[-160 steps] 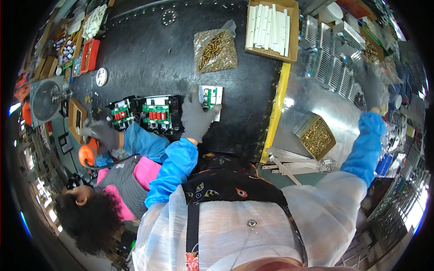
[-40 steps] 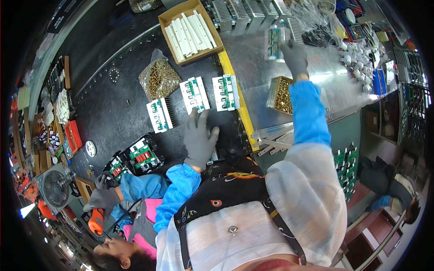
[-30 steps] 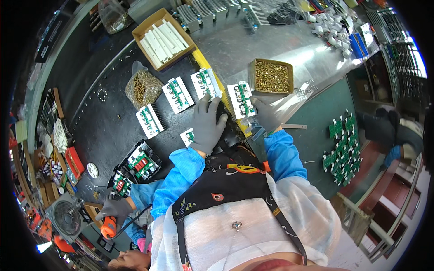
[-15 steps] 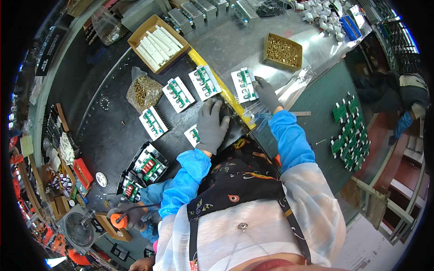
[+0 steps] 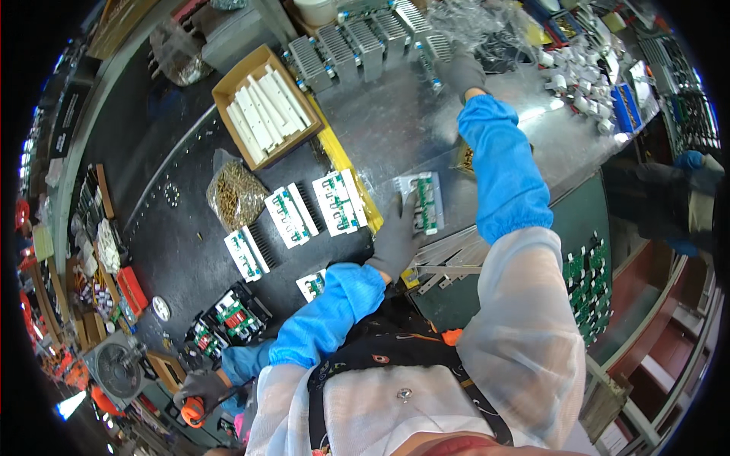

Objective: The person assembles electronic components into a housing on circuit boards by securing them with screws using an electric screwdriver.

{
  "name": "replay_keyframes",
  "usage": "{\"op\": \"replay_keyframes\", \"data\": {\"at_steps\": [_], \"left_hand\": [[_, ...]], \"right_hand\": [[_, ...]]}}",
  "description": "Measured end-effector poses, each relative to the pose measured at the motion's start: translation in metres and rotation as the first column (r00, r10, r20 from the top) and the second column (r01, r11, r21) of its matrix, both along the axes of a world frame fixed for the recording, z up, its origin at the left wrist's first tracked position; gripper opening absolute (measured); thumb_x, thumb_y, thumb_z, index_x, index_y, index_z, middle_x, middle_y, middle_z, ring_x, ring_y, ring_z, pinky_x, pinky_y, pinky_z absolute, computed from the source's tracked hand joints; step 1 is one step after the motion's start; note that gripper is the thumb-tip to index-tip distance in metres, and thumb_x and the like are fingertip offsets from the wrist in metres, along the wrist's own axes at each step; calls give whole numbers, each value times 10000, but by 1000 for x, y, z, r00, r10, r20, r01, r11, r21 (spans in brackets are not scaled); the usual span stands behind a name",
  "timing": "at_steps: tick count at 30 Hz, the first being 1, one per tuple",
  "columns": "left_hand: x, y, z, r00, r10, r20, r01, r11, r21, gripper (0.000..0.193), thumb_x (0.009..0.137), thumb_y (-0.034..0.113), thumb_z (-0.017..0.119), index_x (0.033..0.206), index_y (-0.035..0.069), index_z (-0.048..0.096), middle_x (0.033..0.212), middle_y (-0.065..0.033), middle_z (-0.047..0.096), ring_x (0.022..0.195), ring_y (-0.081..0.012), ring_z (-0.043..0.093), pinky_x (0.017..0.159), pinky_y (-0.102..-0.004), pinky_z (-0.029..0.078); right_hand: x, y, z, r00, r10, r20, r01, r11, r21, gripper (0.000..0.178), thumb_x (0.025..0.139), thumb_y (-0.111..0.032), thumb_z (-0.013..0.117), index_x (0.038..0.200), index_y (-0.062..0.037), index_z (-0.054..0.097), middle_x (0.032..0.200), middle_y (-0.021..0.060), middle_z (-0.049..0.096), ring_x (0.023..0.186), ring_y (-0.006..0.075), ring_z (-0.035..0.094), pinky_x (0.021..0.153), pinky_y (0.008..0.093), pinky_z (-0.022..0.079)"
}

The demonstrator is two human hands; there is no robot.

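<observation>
My left hand, in a grey glove, rests at the near left edge of a green circuit board on a white base. Its fingers are stretched out and a little apart, touching or almost touching that edge. Far ahead, my gloved right hand reaches to a finned metal heat sink at the back of the metal table. Its fingertips are blurred and partly hidden, so a grip cannot be made out. More such boards stand left of the yellow strip: one, another and a third.
A cardboard box of white bars stands at the back, beside a row of heat sinks. A bag of brass screws lies left. My right sleeve mostly covers a screw tray. A co-worker's gloved hand holds an orange tool lower left.
My right hand has left the board and moved far forward to the heat sinks. My left hand has moved right, from the near board to the one beyond the yellow strip.
</observation>
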State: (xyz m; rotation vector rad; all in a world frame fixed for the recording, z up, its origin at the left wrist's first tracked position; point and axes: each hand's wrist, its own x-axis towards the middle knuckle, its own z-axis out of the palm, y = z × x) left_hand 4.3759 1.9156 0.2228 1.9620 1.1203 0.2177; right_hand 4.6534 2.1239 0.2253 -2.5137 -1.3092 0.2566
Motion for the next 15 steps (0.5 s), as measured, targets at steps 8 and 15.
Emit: {"op": "replay_keyframes", "data": {"at_steps": [8,15], "left_hand": [[-18,56,57,966,164,-202,-35,850,525,701,681,271,735,1284,88,429,1308,-249,382,1176,-445,392,956,-478,385],[-38,75,28,886,366,-284,-279,911,304,754,639,220,723,1309,133,390,1377,-237,258,1172,-461,359,872,-480,455]], "right_hand": [[-16,-57,7,842,94,-532,139,914,382,575,818,-226,562,1306,25,390,1144,188,574,962,258,600,835,338,474],[-125,-230,53,-9,187,-982,312,934,175,568,804,-117,561,1307,65,369,1156,175,527,1037,224,550,862,314,473]]}}
